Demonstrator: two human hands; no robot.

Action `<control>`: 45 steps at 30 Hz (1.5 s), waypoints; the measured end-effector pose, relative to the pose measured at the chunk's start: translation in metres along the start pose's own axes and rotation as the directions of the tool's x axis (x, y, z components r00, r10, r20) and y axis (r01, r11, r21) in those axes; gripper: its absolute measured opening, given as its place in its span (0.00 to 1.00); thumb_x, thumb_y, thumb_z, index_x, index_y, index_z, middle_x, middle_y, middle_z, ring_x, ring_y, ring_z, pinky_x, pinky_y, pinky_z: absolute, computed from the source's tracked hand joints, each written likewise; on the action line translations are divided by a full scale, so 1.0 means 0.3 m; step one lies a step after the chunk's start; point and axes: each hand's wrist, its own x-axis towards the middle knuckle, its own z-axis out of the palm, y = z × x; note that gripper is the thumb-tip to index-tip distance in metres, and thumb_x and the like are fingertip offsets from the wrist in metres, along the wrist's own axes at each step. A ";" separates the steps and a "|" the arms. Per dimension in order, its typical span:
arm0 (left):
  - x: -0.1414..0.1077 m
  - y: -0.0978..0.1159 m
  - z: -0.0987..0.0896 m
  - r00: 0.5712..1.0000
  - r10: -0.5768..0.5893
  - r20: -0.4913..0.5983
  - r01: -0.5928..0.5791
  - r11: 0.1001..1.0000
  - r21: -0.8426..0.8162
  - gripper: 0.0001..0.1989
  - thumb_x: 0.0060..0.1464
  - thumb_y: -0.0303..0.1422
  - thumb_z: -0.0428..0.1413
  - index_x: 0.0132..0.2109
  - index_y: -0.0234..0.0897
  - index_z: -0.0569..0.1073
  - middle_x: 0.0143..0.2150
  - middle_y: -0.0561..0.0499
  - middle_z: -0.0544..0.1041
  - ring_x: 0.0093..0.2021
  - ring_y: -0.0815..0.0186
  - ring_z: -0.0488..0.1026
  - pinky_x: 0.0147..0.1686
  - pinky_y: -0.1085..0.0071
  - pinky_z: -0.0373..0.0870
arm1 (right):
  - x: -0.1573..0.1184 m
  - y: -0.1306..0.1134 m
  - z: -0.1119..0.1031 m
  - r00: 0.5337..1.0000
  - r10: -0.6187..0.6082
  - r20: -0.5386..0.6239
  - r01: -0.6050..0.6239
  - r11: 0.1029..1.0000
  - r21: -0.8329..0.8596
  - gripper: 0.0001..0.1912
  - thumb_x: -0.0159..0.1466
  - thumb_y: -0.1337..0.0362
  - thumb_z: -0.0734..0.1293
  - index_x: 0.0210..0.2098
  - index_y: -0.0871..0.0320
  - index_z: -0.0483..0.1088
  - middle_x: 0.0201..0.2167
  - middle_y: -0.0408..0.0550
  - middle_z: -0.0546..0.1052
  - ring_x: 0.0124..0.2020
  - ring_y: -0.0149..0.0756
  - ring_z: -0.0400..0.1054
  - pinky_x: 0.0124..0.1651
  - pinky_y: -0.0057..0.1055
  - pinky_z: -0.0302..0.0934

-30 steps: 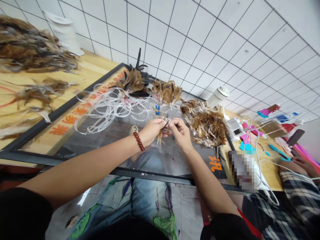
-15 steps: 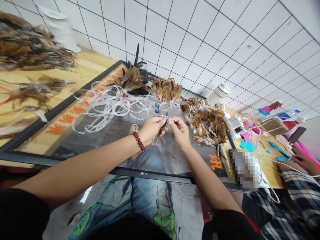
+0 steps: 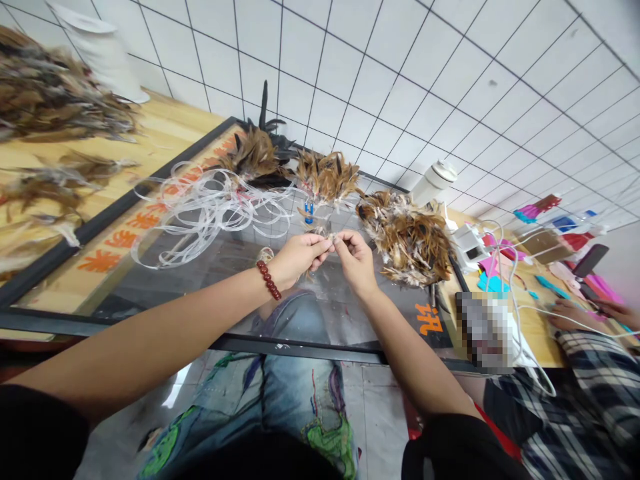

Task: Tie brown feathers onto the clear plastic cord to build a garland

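Note:
My left hand (image 3: 303, 259), with a red bead bracelet on its wrist, pinches a small bunch of feathers (image 3: 329, 234) above the glass tabletop. Thumb and forefinger of my right hand (image 3: 356, 260) are closed on the near end of the same bunch, the fingertips of both hands almost touching. Much of the bunch is hidden by the fingers. Just beyond stands a small blue item (image 3: 309, 212), perhaps a clip. To the right lies a large heap of brown feathers (image 3: 410, 237); a smaller feather pile (image 3: 327, 175) lies behind my hands.
Loops of clear plastic strip (image 3: 220, 207) spread to the left. Black and brown feathers (image 3: 257, 153) lie behind them, and more feathers (image 3: 55, 93) at far left beside a white spool (image 3: 103, 57). A white bottle (image 3: 436, 180), cables and a co-worker's hands (image 3: 570, 315) are at right.
My right hand has moved in to the left hand, and its fingertips now meet at the feathers. The brown feathers in my left hand show less. The co-worker's hands have shifted.

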 end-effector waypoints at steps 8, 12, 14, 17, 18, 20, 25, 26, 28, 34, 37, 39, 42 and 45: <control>0.020 0.074 -0.045 0.944 0.118 -0.309 -0.202 0.945 -0.256 0.09 0.57 0.26 0.49 0.28 0.33 0.67 0.20 0.57 0.62 0.16 0.79 0.56 0.17 0.82 0.53 | 0.019 0.027 -0.013 0.988 -0.109 0.114 0.152 0.846 -0.511 0.17 0.59 0.64 0.65 0.48 0.57 0.68 0.44 0.52 0.70 0.40 0.37 0.64 0.49 0.35 0.59; 0.024 0.078 -0.050 0.934 0.096 -0.344 -0.194 0.945 -0.262 0.09 0.57 0.27 0.49 0.28 0.33 0.66 0.21 0.58 0.62 0.16 0.79 0.56 0.17 0.82 0.54 | 0.030 0.036 -0.011 0.994 -0.033 0.102 0.089 0.790 -0.606 0.11 0.60 0.63 0.64 0.42 0.57 0.71 0.40 0.52 0.72 0.41 0.40 0.65 0.47 0.36 0.59; 0.022 0.072 -0.046 0.941 0.079 -0.329 -0.172 0.949 -0.265 0.09 0.57 0.26 0.49 0.28 0.33 0.66 0.21 0.57 0.62 0.16 0.79 0.56 0.17 0.81 0.54 | 0.039 0.045 -0.025 0.998 -0.030 0.059 0.058 0.822 -0.566 0.07 0.60 0.63 0.63 0.34 0.57 0.72 0.34 0.49 0.73 0.36 0.37 0.65 0.43 0.34 0.59; 0.021 0.063 -0.041 0.948 0.074 -0.308 -0.161 0.950 -0.266 0.08 0.57 0.27 0.49 0.28 0.33 0.66 0.21 0.57 0.62 0.17 0.79 0.56 0.17 0.81 0.53 | 0.053 0.051 -0.068 0.998 -0.060 -0.013 0.050 0.920 -0.388 0.08 0.61 0.62 0.63 0.30 0.56 0.73 0.30 0.46 0.74 0.34 0.35 0.66 0.41 0.32 0.60; 0.021 0.062 -0.041 0.950 0.077 -0.304 -0.162 0.950 -0.266 0.08 0.56 0.27 0.50 0.28 0.33 0.66 0.21 0.57 0.62 0.17 0.79 0.56 0.17 0.81 0.53 | 0.056 0.049 -0.085 0.997 -0.070 -0.021 0.060 0.945 -0.321 0.09 0.62 0.61 0.63 0.31 0.56 0.73 0.30 0.45 0.74 0.34 0.35 0.67 0.42 0.32 0.60; 0.023 0.060 -0.042 0.950 0.084 -0.300 -0.167 0.950 -0.263 0.08 0.56 0.27 0.51 0.28 0.33 0.66 0.20 0.57 0.62 0.17 0.79 0.56 0.17 0.81 0.53 | 0.061 0.039 -0.118 0.996 -0.089 0.003 0.087 0.972 -0.220 0.10 0.62 0.59 0.63 0.33 0.55 0.74 0.31 0.44 0.75 0.35 0.34 0.68 0.42 0.33 0.61; 0.030 0.051 -0.040 0.943 0.127 -0.307 -0.183 0.970 -0.161 0.09 0.55 0.27 0.51 0.26 0.33 0.68 0.21 0.57 0.65 0.18 0.77 0.58 0.19 0.80 0.56 | 0.049 -0.027 -0.164 0.979 -0.180 0.101 0.197 0.958 -0.209 0.07 0.59 0.59 0.67 0.30 0.53 0.76 0.30 0.45 0.77 0.34 0.35 0.69 0.40 0.34 0.61; 0.030 0.047 -0.037 0.937 0.160 -0.311 -0.197 0.976 -0.094 0.09 0.54 0.27 0.52 0.26 0.33 0.69 0.21 0.55 0.67 0.19 0.76 0.61 0.21 0.79 0.59 | 0.042 -0.044 -0.164 0.967 -0.198 0.160 0.231 0.948 -0.220 0.07 0.60 0.60 0.67 0.30 0.54 0.76 0.29 0.45 0.76 0.33 0.35 0.69 0.40 0.34 0.61; 0.027 0.040 -0.032 0.929 0.239 -0.283 -0.228 0.971 0.070 0.09 0.53 0.28 0.54 0.26 0.32 0.71 0.24 0.52 0.72 0.25 0.74 0.67 0.28 0.78 0.64 | 0.025 -0.074 -0.154 0.928 -0.205 0.311 0.287 0.926 -0.247 0.08 0.61 0.60 0.66 0.29 0.54 0.75 0.29 0.45 0.76 0.33 0.35 0.68 0.41 0.34 0.61; 0.005 0.020 -0.023 0.965 0.256 -0.058 -0.218 0.905 0.366 0.10 0.54 0.31 0.54 0.26 0.35 0.71 0.22 0.52 0.74 0.22 0.70 0.70 0.26 0.76 0.63 | -0.011 -0.109 -0.104 0.939 -0.230 0.255 0.311 0.885 -0.345 0.10 0.63 0.58 0.63 0.31 0.53 0.74 0.28 0.46 0.75 0.32 0.35 0.67 0.41 0.34 0.60; 0.002 0.009 -0.023 0.965 0.263 -0.009 -0.229 0.855 0.465 0.12 0.55 0.32 0.52 0.24 0.36 0.69 0.20 0.54 0.71 0.19 0.71 0.66 0.24 0.76 0.60 | -0.009 -0.104 -0.098 0.951 -0.255 0.173 0.301 0.887 -0.351 0.09 0.63 0.58 0.63 0.31 0.53 0.73 0.29 0.46 0.75 0.31 0.34 0.66 0.40 0.34 0.60; 0.004 0.002 -0.025 0.955 0.297 0.020 -0.265 0.816 0.514 0.14 0.55 0.34 0.51 0.23 0.36 0.68 0.19 0.54 0.69 0.20 0.71 0.64 0.24 0.76 0.59 | -0.006 -0.100 -0.099 0.954 -0.266 0.139 0.299 0.885 -0.357 0.09 0.63 0.58 0.64 0.30 0.53 0.73 0.28 0.46 0.75 0.30 0.35 0.66 0.40 0.34 0.60; 0.008 -0.005 -0.028 0.949 0.311 0.050 -0.289 0.796 0.532 0.14 0.55 0.35 0.50 0.23 0.36 0.67 0.19 0.55 0.67 0.21 0.71 0.63 0.24 0.75 0.57 | -0.006 -0.098 -0.098 0.956 -0.274 0.102 0.292 0.888 -0.356 0.09 0.62 0.58 0.64 0.30 0.53 0.73 0.28 0.46 0.75 0.30 0.35 0.66 0.40 0.35 0.60; 0.006 -0.005 -0.029 0.949 0.303 0.084 -0.301 0.798 0.523 0.15 0.55 0.36 0.50 0.22 0.36 0.66 0.18 0.55 0.64 0.21 0.71 0.60 0.24 0.75 0.56 | -0.009 -0.099 -0.094 0.962 -0.257 0.093 0.273 0.898 -0.346 0.08 0.62 0.59 0.65 0.30 0.53 0.74 0.29 0.46 0.75 0.30 0.35 0.66 0.42 0.35 0.60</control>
